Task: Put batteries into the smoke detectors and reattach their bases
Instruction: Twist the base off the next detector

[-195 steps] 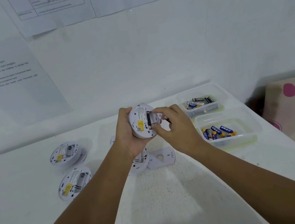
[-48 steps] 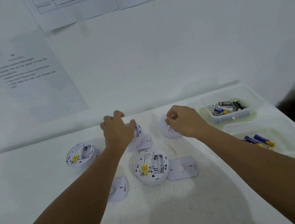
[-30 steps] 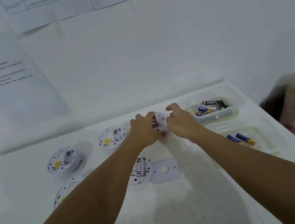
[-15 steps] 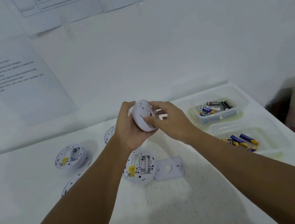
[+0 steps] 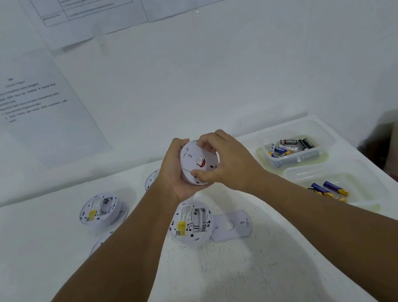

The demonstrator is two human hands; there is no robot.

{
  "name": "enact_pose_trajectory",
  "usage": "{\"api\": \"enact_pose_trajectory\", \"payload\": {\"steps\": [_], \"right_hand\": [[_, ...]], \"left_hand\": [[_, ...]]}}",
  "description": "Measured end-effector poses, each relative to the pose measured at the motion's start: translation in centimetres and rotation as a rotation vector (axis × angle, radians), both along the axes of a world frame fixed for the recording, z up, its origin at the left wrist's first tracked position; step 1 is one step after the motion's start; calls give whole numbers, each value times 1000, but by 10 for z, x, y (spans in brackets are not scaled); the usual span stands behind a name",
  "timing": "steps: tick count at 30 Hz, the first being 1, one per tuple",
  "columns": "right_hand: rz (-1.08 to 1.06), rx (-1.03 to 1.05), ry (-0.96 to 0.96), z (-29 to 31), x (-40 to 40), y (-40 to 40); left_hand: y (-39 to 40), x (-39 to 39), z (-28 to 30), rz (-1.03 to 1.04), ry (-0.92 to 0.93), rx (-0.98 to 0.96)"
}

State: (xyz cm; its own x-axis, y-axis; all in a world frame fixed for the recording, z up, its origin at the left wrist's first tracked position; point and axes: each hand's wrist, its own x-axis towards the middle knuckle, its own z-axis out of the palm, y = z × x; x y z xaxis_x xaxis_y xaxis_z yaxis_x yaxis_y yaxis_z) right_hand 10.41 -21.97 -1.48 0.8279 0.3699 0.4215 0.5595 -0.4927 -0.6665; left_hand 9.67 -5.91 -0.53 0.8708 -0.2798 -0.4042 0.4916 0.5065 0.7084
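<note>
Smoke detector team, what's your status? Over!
Left hand and right hand: both grip the held smoke detector, base side up. Open detector and loose base plate wait on the table. Nothing in the way.

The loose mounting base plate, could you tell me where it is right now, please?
In the head view, the mounting base plate lies flat on the table, right beside the open smoke detector, below both hands.

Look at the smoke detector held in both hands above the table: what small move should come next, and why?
Probably a short twist of the base to lock it. The left hand cups the smoke detector from behind, while the right hand grips the round base on its face, apparently seated flush. Whether it has latched cannot be told.
</note>
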Motion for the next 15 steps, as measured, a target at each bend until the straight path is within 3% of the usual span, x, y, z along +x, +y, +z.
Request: {"api": "enact_pose_trajectory", "payload": {"steps": [7, 15], "right_hand": [[2, -111, -97, 1, -5, 4], [3, -99, -56, -1, -11, 8]], "left_hand": [[-1, -7, 6, -49, 15, -13], [-1, -12, 9, -33, -7, 59]]}}
